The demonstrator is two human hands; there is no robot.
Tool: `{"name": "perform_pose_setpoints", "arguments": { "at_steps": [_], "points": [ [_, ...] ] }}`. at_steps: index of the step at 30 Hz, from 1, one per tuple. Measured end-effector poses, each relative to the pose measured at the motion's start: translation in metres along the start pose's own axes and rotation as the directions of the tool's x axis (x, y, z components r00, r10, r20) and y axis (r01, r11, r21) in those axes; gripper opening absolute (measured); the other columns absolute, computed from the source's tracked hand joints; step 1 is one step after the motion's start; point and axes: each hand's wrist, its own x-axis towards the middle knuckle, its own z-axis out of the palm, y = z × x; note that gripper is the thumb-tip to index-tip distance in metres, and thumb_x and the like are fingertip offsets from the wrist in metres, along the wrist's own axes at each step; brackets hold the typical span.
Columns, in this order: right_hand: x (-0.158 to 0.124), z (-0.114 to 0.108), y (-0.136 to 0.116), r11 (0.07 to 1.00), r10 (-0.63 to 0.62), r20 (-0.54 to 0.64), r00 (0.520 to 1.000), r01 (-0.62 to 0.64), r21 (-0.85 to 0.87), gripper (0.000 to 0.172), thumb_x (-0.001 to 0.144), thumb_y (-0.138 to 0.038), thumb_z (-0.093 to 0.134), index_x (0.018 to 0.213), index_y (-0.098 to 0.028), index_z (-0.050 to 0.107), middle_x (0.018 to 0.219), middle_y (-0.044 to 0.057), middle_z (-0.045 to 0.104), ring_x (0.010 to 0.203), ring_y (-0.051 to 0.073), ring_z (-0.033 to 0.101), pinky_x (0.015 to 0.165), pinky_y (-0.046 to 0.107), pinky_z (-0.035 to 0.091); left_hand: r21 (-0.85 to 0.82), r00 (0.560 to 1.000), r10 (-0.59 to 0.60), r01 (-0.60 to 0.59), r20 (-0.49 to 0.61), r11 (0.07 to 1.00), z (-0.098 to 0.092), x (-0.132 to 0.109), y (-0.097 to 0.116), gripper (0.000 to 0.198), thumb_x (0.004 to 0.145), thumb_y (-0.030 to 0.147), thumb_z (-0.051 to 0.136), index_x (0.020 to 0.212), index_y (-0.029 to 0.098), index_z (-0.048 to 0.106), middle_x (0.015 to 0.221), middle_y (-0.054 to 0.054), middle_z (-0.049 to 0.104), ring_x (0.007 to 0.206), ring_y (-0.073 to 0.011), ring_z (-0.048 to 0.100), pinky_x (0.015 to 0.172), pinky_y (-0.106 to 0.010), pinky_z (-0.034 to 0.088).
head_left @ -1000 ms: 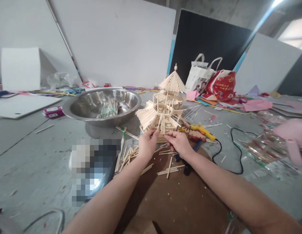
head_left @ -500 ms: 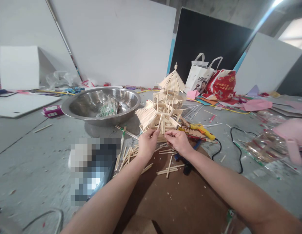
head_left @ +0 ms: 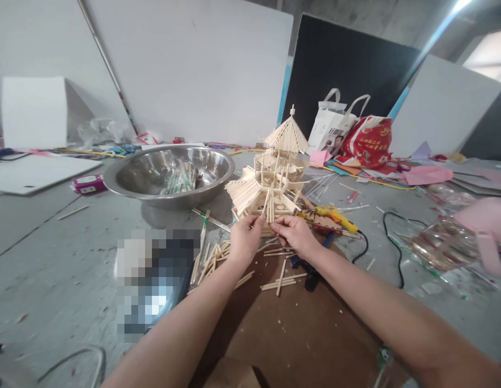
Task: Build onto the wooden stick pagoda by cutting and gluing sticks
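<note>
A model pagoda (head_left: 286, 137) built from pale wooden sticks stands upright on a brown board (head_left: 299, 328). At its lower front, my left hand (head_left: 247, 237) pinches the end of a thin wooden stick (head_left: 266, 203) that slants up to the roof edge. Just right of it, my right hand (head_left: 294, 233) has thumb and fingers closed on the lower end of another stick in the same row. Loose cut sticks (head_left: 213, 261) lie in a heap beside my left forearm, and several more sticks (head_left: 280, 283) are on the board below my hands.
A yellow glue gun (head_left: 335, 216) with a black cord lies right of the pagoda, near a blue-handled tool (head_left: 310, 269). To the left is a steel basin (head_left: 124, 188) holding packaged sticks. A pink-lidded clear jug (head_left: 440, 242) lies right. Bags (head_left: 367, 141) stand behind.
Both hands keep their pinch at the pagoda's lower front, with the right fingers shifted very slightly left. The whole view has moved a little; nothing else visibly differs.
</note>
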Motion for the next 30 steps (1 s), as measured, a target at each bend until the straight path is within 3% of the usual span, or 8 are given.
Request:
{"name": "perform_pose_setpoints", "arguments": {
  "at_steps": [8,15,17,20,23,30],
  "points": [
    [-0.001,-0.001,-0.001,0.972,-0.093,-0.032,0.995,0.084,-0.218,0.018,0.066,-0.033,0.053,0.06,-0.017,0.054,0.035,-0.007,0.043,0.031,0.007,0.04,0.035,0.019,0.031,0.018,1.0,0.01,-0.01,-0.004,1.0,0.001,0.0,-0.002,0.036,0.071,0.042,0.042,0.066,0.012,0.061,0.054,0.0,0.054,0.05,-0.0089,0.043,0.049,-0.02,0.031],
    [-0.001,-0.004,-0.009,0.891,-0.118,-0.046,0.992,0.086,-0.446,0.022,0.069,-0.032,0.05,0.052,-0.018,0.053,0.037,-0.005,0.047,0.029,0.007,0.041,0.034,0.019,0.03,0.016,1.0,0.017,-0.017,-0.007,1.0,0.001,-0.001,-0.001,0.036,0.07,0.042,0.043,0.065,0.013,0.062,0.049,0.002,0.05,0.048,-0.0086,0.039,0.047,-0.02,0.029],
    [0.0,-0.004,-0.011,0.924,-0.04,-0.022,0.999,0.028,-0.381,0.021,0.068,-0.031,0.051,0.052,-0.018,0.052,0.042,-0.004,0.051,0.027,0.006,0.04,0.031,0.019,0.028,0.019,1.0,0.017,-0.017,-0.007,1.0,0.0,-0.001,0.0,0.036,0.071,0.042,0.042,0.067,0.012,0.062,0.049,0.002,0.05,0.048,-0.0084,0.039,0.047,-0.02,0.029],
    [0.001,-0.003,-0.013,0.979,0.143,0.028,0.989,-0.137,-0.148,0.013,0.068,-0.028,0.052,0.062,-0.017,0.054,0.047,-0.004,0.054,0.024,0.004,0.038,0.026,0.017,0.022,0.019,1.0,0.017,-0.017,-0.004,1.0,-0.001,-0.002,0.002,0.036,0.071,0.041,0.042,0.067,0.012,0.062,0.049,0.002,0.049,0.048,-0.0082,0.039,0.048,-0.019,0.029],
    [0.001,-0.002,-0.015,0.957,0.278,0.095,0.956,-0.284,0.061,0.009,0.069,-0.025,0.053,0.069,-0.016,0.054,0.046,-0.005,0.053,0.024,0.003,0.036,0.025,0.015,0.018,0.008,1.0,0.02,-0.02,0.002,1.0,-0.002,-0.002,0.002,0.035,0.071,0.042,0.042,0.065,0.012,0.061,0.051,0.002,0.051,0.049,-0.0082,0.041,0.048,-0.019,0.03],
    [0.0,-0.001,-0.014,0.893,0.354,0.162,0.921,-0.384,0.234,0.01,0.072,-0.021,0.051,0.078,-0.015,0.056,0.043,-0.005,0.052,0.023,0.002,0.035,0.024,0.013,0.017,0.014,1.0,0.023,-0.023,0.006,1.0,-0.001,-0.001,0.0,0.037,0.072,0.043,0.041,0.066,0.013,0.061,0.052,0.002,0.052,0.05,-0.0089,0.042,0.049,-0.02,0.031]
  ]
}}
